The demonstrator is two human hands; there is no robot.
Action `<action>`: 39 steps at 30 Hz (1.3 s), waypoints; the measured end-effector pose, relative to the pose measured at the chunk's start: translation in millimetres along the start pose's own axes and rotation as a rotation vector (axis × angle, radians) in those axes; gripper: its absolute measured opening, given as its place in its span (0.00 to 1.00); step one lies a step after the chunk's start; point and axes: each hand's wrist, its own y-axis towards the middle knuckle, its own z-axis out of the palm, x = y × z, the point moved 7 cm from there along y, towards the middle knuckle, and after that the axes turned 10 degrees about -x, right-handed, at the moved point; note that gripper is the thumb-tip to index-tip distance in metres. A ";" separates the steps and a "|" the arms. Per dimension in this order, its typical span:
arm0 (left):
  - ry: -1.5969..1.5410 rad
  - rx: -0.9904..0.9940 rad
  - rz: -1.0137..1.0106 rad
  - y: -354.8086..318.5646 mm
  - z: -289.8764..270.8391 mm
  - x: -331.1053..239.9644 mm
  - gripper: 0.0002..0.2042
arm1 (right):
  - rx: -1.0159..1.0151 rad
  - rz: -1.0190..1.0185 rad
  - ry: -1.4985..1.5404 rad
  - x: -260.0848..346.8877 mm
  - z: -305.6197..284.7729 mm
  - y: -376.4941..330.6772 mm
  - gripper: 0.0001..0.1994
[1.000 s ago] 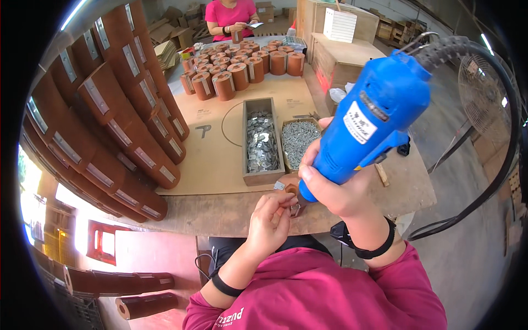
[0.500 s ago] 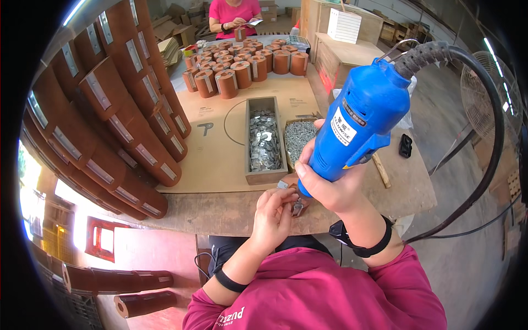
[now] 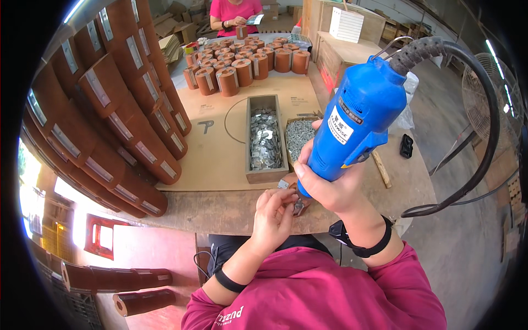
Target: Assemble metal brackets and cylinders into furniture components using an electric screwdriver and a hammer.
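Note:
A blue electric screwdriver (image 3: 357,118) is gripped in my right hand (image 3: 335,187), its body slanting up to the right and its nose pointing down at the table's near edge. The nose meets a small brown piece with a metal fitting (image 3: 298,207), mostly hidden by my hands. My left hand (image 3: 273,212) is beside it, fingers curled and pinched together close to the screwdriver's tip; what they hold is hidden. Just beyond are a long wooden box (image 3: 266,178) of flat metal pieces and a box of screws (image 3: 298,138).
Brown cylinders with metal strips (image 3: 118,129) are stacked high at left. Several short brown cylinders (image 3: 242,71) stand at the table's far end, where a person in pink (image 3: 236,11) holds a paper. A wooden stick (image 3: 381,169) and black object (image 3: 406,146) lie right, near the screwdriver's thick cable (image 3: 498,126).
The screwdriver's top has tipped slightly left and its cable has shifted. Both my hands stay nearly in place. Across the table, the person's paper has changed angle.

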 end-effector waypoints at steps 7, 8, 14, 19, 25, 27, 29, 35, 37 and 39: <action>0.200 0.031 0.169 8.3 5.3 -8.6 0.24 | 0.096 0.041 -0.018 -3.2 8.6 0.1 0.24; 0.265 0.068 0.152 7.1 9.1 -3.2 0.26 | 0.099 0.043 -0.018 -2.4 11.1 -0.6 0.24; 0.228 0.105 0.163 9.0 21.5 11.8 0.24 | 0.113 0.056 -0.006 -5.2 17.2 0.8 0.23; 0.182 0.102 0.109 4.8 24.4 18.8 0.22 | 0.105 0.088 -0.006 -9.4 16.8 2.9 0.23; 0.070 0.078 0.053 5.1 25.5 21.1 0.18 | 0.114 0.089 0.011 -12.2 20.0 2.7 0.23; 0.070 0.070 0.081 5.1 25.0 18.6 0.18 | 0.116 0.111 0.005 -13.9 19.7 3.2 0.23; 0.048 0.091 -0.001 3.4 26.7 23.5 0.18 | 0.121 0.133 0.003 -15.7 19.6 3.5 0.23; 0.086 0.071 0.032 6.7 22.3 12.4 0.17 | 0.097 0.132 0.024 -21.7 14.5 5.0 0.23; 0.067 0.072 0.001 4.6 23.4 16.4 0.16 | 0.075 0.140 0.050 -22.6 12.3 5.1 0.24; 0.049 0.073 -0.029 3.6 23.2 18.3 0.16 | 0.082 0.126 0.048 -21.8 11.8 5.7 0.24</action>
